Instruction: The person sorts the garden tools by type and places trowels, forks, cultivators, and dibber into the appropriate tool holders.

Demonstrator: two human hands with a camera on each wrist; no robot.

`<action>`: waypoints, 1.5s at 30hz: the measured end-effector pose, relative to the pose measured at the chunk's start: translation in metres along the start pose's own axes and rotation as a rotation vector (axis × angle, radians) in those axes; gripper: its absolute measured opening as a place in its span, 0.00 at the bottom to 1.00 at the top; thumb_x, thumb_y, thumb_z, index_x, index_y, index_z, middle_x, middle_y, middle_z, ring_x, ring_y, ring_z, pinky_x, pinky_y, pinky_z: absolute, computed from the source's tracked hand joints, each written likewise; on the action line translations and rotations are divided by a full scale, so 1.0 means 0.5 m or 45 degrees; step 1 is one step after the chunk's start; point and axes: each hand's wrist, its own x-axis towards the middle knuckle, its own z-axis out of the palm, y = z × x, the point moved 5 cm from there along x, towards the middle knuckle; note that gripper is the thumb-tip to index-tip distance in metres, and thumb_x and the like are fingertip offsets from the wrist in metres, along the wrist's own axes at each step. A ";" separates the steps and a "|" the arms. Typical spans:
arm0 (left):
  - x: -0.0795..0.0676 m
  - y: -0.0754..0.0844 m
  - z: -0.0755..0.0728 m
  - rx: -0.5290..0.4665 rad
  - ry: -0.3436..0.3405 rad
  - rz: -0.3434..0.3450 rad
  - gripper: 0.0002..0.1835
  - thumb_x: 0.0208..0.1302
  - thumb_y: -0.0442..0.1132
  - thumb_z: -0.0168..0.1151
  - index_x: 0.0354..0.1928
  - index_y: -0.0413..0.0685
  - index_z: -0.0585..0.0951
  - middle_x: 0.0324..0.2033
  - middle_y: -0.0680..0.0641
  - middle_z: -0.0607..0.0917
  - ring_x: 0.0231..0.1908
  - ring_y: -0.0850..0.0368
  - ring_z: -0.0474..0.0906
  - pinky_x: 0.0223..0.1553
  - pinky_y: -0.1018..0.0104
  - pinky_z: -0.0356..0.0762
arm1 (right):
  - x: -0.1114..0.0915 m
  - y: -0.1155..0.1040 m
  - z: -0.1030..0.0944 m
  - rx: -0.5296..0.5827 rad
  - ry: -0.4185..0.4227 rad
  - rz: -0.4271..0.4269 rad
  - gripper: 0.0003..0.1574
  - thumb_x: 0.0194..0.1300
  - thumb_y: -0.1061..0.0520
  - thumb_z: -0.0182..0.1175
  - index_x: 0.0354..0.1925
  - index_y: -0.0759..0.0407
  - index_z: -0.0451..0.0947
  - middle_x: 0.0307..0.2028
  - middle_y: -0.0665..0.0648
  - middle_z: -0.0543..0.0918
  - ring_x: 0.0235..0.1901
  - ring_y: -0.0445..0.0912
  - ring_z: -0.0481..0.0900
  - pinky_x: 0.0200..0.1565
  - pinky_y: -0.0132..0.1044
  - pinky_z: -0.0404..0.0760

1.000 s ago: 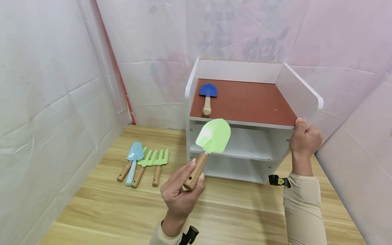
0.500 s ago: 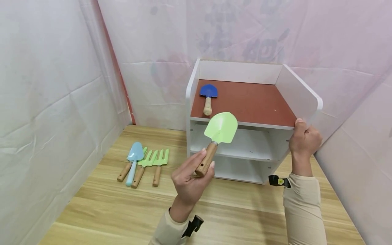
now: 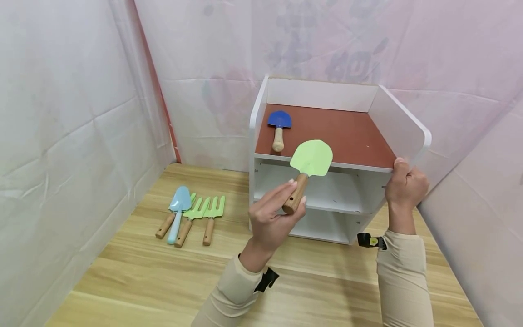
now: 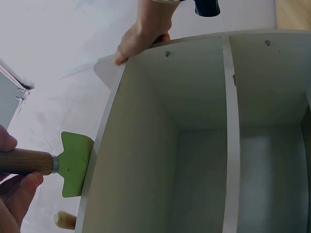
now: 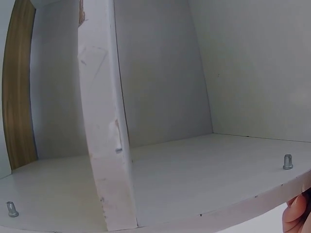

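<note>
My left hand [image 3: 271, 220] pinches the wooden handle of a green hand trowel [image 3: 312, 156], blade pointing up and away, in front of the shelf's top edge. In the left wrist view the green trowel [image 4: 75, 164] appears beside the top board's edge. My right hand [image 3: 406, 185] grips the right side of the white shelf unit [image 3: 402, 120] at its front corner, thumb near the brown top. On that brown top, at the left, lies a blue hand trowel [image 3: 279, 119] with a pale wooden handle.
Left of the shelf, on the wooden table [image 3: 135, 272], lie a light blue trowel [image 3: 180, 200], a green hand fork [image 3: 214, 209] and another green fork [image 3: 196, 211]. A further wooden-handled tool [image 3: 165, 225] is partly hidden under the light blue trowel. White sheeting [image 3: 204, 113] hangs behind.
My left hand has carried the green trowel up, forward and to the right, toward the shelf's top. The right hand has stayed on the shelf's side.
</note>
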 end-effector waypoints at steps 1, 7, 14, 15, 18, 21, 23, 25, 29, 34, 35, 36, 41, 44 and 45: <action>0.003 0.000 0.006 0.004 -0.003 0.008 0.13 0.48 0.29 0.67 0.37 0.29 0.83 0.34 0.36 0.84 0.33 0.49 0.83 0.33 0.66 0.80 | 0.000 0.000 0.000 -0.004 -0.002 0.001 0.29 0.59 0.47 0.44 0.05 0.52 0.57 0.07 0.48 0.60 0.12 0.44 0.56 0.14 0.38 0.47; 0.019 -0.005 0.044 0.115 -0.034 0.077 0.15 0.44 0.28 0.68 0.38 0.31 0.84 0.34 0.37 0.84 0.34 0.52 0.83 0.35 0.71 0.78 | 0.002 0.008 0.001 -0.023 -0.003 0.011 0.28 0.59 0.47 0.44 0.05 0.51 0.57 0.05 0.35 0.54 0.12 0.43 0.54 0.14 0.37 0.46; 0.036 -0.022 0.077 0.256 -0.102 0.079 0.15 0.46 0.32 0.69 0.39 0.34 0.84 0.34 0.40 0.85 0.34 0.55 0.83 0.35 0.76 0.76 | 0.003 0.007 0.002 -0.028 -0.005 0.004 0.28 0.58 0.48 0.44 0.05 0.51 0.56 0.05 0.36 0.54 0.12 0.43 0.54 0.14 0.38 0.46; 0.039 -0.024 0.081 0.263 -0.113 0.071 0.15 0.47 0.33 0.69 0.39 0.34 0.84 0.34 0.40 0.85 0.34 0.56 0.83 0.35 0.76 0.76 | 0.003 0.004 0.001 -0.028 -0.005 -0.004 0.28 0.59 0.47 0.43 0.05 0.52 0.56 0.05 0.40 0.55 0.12 0.44 0.54 0.14 0.38 0.46; 0.050 -0.026 0.092 0.284 -0.145 0.050 0.15 0.48 0.35 0.68 0.40 0.35 0.84 0.35 0.41 0.85 0.34 0.56 0.83 0.35 0.77 0.75 | 0.003 0.002 -0.002 -0.034 -0.004 -0.016 0.28 0.59 0.47 0.43 0.05 0.53 0.56 0.05 0.43 0.56 0.11 0.45 0.53 0.14 0.38 0.46; 0.063 -0.025 0.102 0.311 -0.162 0.038 0.15 0.50 0.35 0.68 0.41 0.35 0.84 0.34 0.41 0.85 0.34 0.56 0.83 0.34 0.78 0.75 | 0.007 0.005 -0.003 -0.040 0.004 -0.007 0.28 0.58 0.48 0.43 0.05 0.52 0.56 0.04 0.40 0.53 0.10 0.44 0.51 0.14 0.37 0.45; 0.070 -0.027 0.109 0.331 -0.171 0.025 0.15 0.51 0.36 0.67 0.41 0.36 0.84 0.34 0.42 0.85 0.34 0.56 0.83 0.35 0.79 0.75 | 0.008 0.005 -0.004 -0.038 0.007 0.013 0.28 0.58 0.49 0.44 0.04 0.51 0.56 0.04 0.34 0.50 0.11 0.42 0.51 0.14 0.36 0.45; 0.076 -0.029 0.115 0.356 -0.177 0.007 0.15 0.51 0.36 0.67 0.41 0.36 0.84 0.35 0.43 0.85 0.33 0.57 0.83 0.34 0.79 0.74 | 0.008 0.004 -0.002 -0.029 0.005 0.021 0.27 0.57 0.50 0.44 0.04 0.51 0.56 0.04 0.33 0.50 0.11 0.41 0.51 0.14 0.36 0.45; 0.084 -0.037 0.129 0.408 -0.212 -0.028 0.14 0.52 0.37 0.67 0.40 0.37 0.85 0.34 0.45 0.86 0.34 0.58 0.83 0.33 0.80 0.74 | 0.005 0.006 0.002 -0.023 -0.004 0.016 0.27 0.58 0.49 0.44 0.05 0.51 0.57 0.05 0.32 0.51 0.11 0.41 0.52 0.15 0.37 0.45; 0.094 -0.047 0.146 0.482 -0.257 -0.048 0.12 0.53 0.38 0.66 0.38 0.39 0.85 0.34 0.47 0.86 0.33 0.60 0.82 0.29 0.81 0.72 | 0.000 0.001 0.001 -0.032 -0.001 0.015 0.29 0.59 0.46 0.44 0.05 0.52 0.57 0.04 0.35 0.54 0.12 0.44 0.54 0.14 0.39 0.47; 0.096 -0.050 0.148 0.490 -0.256 -0.054 0.11 0.52 0.38 0.67 0.38 0.39 0.85 0.33 0.47 0.86 0.33 0.60 0.82 0.29 0.81 0.72 | -0.001 -0.001 0.001 -0.032 -0.003 0.014 0.29 0.59 0.46 0.45 0.05 0.52 0.57 0.04 0.36 0.54 0.12 0.45 0.54 0.14 0.39 0.47; 0.098 -0.053 0.149 0.495 -0.253 -0.064 0.10 0.52 0.37 0.67 0.37 0.40 0.85 0.32 0.48 0.86 0.31 0.61 0.81 0.28 0.82 0.71 | -0.002 -0.002 0.001 -0.030 -0.004 0.014 0.29 0.59 0.46 0.45 0.05 0.52 0.57 0.05 0.37 0.55 0.12 0.45 0.55 0.14 0.39 0.47; 0.099 -0.075 0.158 0.495 -0.254 -0.114 0.07 0.53 0.37 0.66 0.33 0.42 0.84 0.29 0.49 0.84 0.27 0.63 0.79 0.26 0.82 0.69 | -0.002 -0.005 0.001 -0.019 -0.005 0.010 0.29 0.59 0.46 0.45 0.05 0.52 0.57 0.05 0.38 0.55 0.12 0.46 0.55 0.14 0.38 0.47; 0.100 -0.087 0.166 0.485 -0.257 -0.143 0.07 0.53 0.37 0.66 0.33 0.42 0.84 0.29 0.49 0.84 0.27 0.62 0.78 0.26 0.81 0.69 | 0.000 -0.003 -0.001 -0.017 -0.006 0.010 0.29 0.59 0.46 0.45 0.05 0.52 0.57 0.04 0.36 0.54 0.12 0.45 0.55 0.14 0.38 0.47; 0.101 -0.090 0.169 0.487 -0.257 -0.151 0.07 0.52 0.36 0.66 0.33 0.42 0.84 0.29 0.49 0.84 0.27 0.62 0.78 0.26 0.81 0.69 | 0.001 -0.002 -0.002 -0.018 -0.006 0.010 0.29 0.59 0.46 0.44 0.05 0.52 0.57 0.04 0.36 0.54 0.12 0.45 0.55 0.14 0.38 0.46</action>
